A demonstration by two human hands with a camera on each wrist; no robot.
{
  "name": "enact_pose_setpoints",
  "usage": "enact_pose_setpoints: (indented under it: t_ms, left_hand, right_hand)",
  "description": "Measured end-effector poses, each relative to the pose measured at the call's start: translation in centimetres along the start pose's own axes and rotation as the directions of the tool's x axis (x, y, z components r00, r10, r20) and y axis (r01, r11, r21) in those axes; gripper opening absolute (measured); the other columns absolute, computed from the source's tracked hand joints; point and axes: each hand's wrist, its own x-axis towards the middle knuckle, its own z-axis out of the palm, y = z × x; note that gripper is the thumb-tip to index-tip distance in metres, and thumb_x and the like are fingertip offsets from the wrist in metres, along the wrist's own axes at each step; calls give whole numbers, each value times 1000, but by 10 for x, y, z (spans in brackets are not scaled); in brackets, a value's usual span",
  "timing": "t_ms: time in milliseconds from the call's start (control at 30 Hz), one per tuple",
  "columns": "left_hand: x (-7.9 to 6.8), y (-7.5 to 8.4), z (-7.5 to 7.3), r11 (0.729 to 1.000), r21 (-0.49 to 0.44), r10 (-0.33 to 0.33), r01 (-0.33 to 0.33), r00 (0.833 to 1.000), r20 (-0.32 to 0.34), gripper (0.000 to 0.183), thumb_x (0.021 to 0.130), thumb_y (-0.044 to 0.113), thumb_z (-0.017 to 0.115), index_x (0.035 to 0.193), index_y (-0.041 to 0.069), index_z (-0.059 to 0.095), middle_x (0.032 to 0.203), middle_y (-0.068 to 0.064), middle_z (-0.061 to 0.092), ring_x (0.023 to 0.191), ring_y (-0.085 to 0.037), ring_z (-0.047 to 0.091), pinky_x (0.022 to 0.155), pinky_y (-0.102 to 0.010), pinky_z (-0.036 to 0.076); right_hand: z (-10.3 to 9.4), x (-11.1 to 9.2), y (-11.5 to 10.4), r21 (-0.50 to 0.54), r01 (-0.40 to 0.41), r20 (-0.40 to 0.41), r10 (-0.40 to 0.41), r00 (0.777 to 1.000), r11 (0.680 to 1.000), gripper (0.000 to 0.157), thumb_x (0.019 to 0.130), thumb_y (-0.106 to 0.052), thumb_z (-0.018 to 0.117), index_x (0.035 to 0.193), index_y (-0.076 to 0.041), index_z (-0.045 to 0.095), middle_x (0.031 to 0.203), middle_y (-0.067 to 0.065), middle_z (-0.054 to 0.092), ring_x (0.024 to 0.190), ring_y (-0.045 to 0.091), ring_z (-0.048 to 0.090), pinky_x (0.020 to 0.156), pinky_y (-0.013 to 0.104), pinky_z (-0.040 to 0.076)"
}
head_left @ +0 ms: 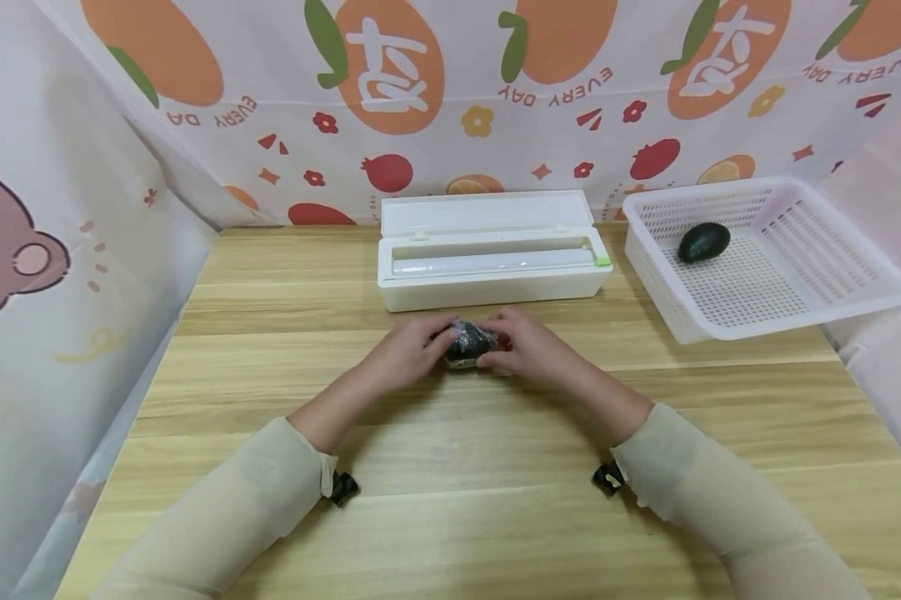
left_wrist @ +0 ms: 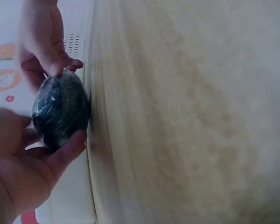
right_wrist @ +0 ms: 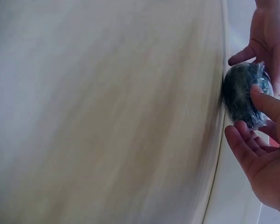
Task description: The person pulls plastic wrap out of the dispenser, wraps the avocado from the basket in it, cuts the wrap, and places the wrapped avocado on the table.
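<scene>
A dark green avocado, covered in clear cling film, is between both hands over the middle of the table. My left hand grips its left end, thumb and fingers curved around it. From the other side, my right hand holds the opposite end between thumb and fingers. Film wrinkles shine on the wrapped avocado in the left wrist view. Loose, crumpled film edges stand out on the avocado in the right wrist view, where the right thumb presses on it.
Behind the hands stands a white cling film box, lid raised, with a film roll inside. To the right, a white plastic basket holds another avocado. A printed curtain hangs along the table's back edge.
</scene>
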Motion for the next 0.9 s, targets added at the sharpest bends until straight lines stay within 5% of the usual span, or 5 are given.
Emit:
enact_pose_setpoints:
  t_ms: [233, 533, 733, 900]
  left_hand:
    - [-3, -4, -3, 997, -47, 59, -53, 991, 124, 73, 93, 34, 68, 152, 8, 34, 145, -11, 49, 129, -24, 51, 109, -44, 41]
    - [-1, -7, -1, 996, -77, 47, -36, 989, 140, 60, 100, 39, 55, 151, 12, 38, 147, -10, 48, 132, -26, 47, 109, -47, 39]
    - [0, -5, -2, 994, -100, 45, -33, 992, 121, 52, 105, 32, 46, 149, 7, 40, 145, -14, 50, 133, -30, 47, 111, -49, 37]
    - [2, -5, -2, 996, -86, 39, -30, 994, 104, 47, 105, 33, 45, 144, 8, 48, 130, -12, 59, 115, -25, 55, 101, -45, 44]
  right_hand:
    - [-1, 0, 3, 27, -10, 57, 8, 998, 1000, 52, 95, -31, 67, 141, -12, 54, 121, 6, 60, 102, 19, 57, 84, 34, 50]
    - [-3, 2, 8, 185, -82, 114, 61, 992, 979, 49, 98, -28, 62, 144, -14, 51, 121, 8, 60, 93, 21, 59, 78, 33, 53]
    - [0, 5, 16, 340, -154, 120, 120, 986, 928, 45, 96, -28, 64, 139, -15, 58, 120, 9, 64, 89, 20, 65, 77, 33, 57]
    - [2, 8, 20, 523, -259, 96, 245, 965, 812, 35, 94, -21, 68, 127, -7, 66, 119, 13, 68, 89, 20, 70, 79, 35, 60]
